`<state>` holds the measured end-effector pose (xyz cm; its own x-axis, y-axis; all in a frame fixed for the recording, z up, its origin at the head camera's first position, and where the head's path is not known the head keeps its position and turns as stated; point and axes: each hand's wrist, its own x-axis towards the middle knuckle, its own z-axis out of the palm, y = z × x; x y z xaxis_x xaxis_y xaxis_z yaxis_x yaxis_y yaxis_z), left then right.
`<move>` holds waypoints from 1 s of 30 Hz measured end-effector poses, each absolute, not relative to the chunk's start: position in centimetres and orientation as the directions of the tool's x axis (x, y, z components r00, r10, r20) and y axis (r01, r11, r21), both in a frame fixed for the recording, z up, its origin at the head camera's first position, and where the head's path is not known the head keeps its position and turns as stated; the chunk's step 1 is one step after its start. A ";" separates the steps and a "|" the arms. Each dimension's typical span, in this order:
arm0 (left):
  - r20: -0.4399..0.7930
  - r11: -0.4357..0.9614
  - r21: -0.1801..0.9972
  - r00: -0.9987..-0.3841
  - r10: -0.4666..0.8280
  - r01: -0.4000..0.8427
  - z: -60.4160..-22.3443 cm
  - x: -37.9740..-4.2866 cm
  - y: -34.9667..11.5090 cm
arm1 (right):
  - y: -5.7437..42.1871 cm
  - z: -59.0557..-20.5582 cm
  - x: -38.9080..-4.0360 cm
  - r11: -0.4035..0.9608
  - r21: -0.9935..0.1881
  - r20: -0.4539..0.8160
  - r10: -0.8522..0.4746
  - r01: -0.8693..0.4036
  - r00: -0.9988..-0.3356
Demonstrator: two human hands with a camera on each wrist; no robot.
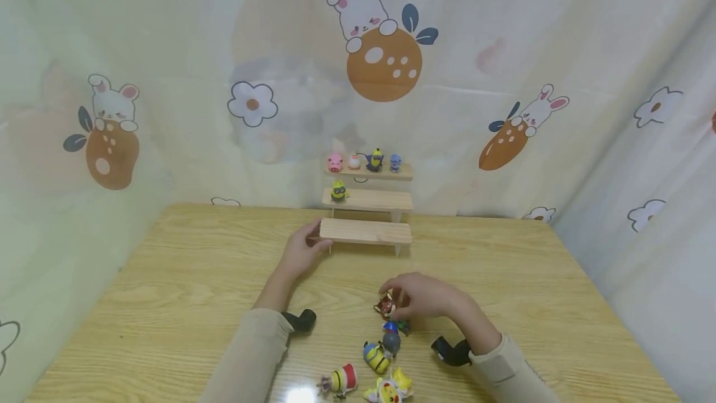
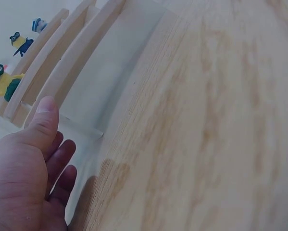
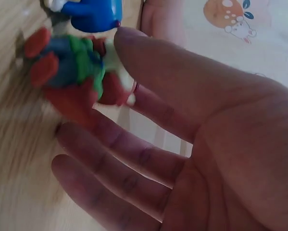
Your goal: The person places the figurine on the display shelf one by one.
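Observation:
A three-step wooden display shelf (image 1: 366, 231) stands at the back of the table. My left hand (image 1: 302, 250) holds the left end of its lowest step, with the thumb on the front edge in the left wrist view. My right hand (image 1: 427, 296) pinches a reddish-brown fox figurine (image 1: 385, 305) between thumb and fingers. Seen from the right wrist, the figurine (image 3: 81, 62) has a green top, blue trousers and orange feet, and the other fingers spread below it. A figurine in blue and grey (image 1: 391, 338) lies just in front of the right hand.
Nearer the front edge lie a blue-and-yellow figurine (image 1: 376, 357), a red-and-yellow one (image 1: 340, 380) and a yellow-and-white one (image 1: 390, 389). The top step bears a pink pig (image 1: 335, 163) and several other figurines; a yellow-green figurine (image 1: 338, 191) is on the middle step. A printed curtain (image 1: 296, 36) hangs behind.

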<state>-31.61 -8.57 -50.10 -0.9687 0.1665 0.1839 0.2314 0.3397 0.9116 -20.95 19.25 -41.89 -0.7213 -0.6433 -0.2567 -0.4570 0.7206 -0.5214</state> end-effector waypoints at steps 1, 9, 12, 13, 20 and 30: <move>0.185 0.340 0.911 -0.969 0.167 0.232 -50.1 -31.6 -8.6 | 19.2 -41.9 -20.9 0.714 -0.523 -0.254 -0.652 -0.465 -0.715; 0.181 0.341 0.912 -0.970 0.162 0.228 -50.1 -31.6 -8.5 | 18.8 -42.0 -20.9 0.695 -0.521 -0.219 -0.670 -0.496 -0.709; 0.186 0.339 0.912 -0.969 0.164 0.232 -50.0 -31.6 -8.5 | 18.8 -42.1 -20.9 0.700 -0.520 -0.211 -0.661 -0.490 -0.720; 0.186 0.338 0.912 -0.969 0.164 0.232 -50.0 -31.6 -8.5 | 18.7 -42.1 -20.9 0.701 -0.522 -0.208 -0.657 -0.486 -0.725; 0.175 0.343 0.913 -0.971 0.163 0.222 -49.8 -31.4 -8.5 | 18.7 -42.4 -21.1 0.699 -0.535 -0.128 -0.623 -0.475 -0.772; 0.182 0.333 0.915 -0.969 0.166 0.229 -49.9 -31.5 -8.5 | 18.6 -42.1 -21.3 0.682 -0.631 -0.046 -0.507 -0.369 -0.861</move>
<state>-31.49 -8.53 -49.87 -0.9692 0.1662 0.1817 0.2286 0.3330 0.9148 -21.35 18.62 -42.08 -0.8606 -0.5071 -0.0457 -0.3686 0.6825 -0.6311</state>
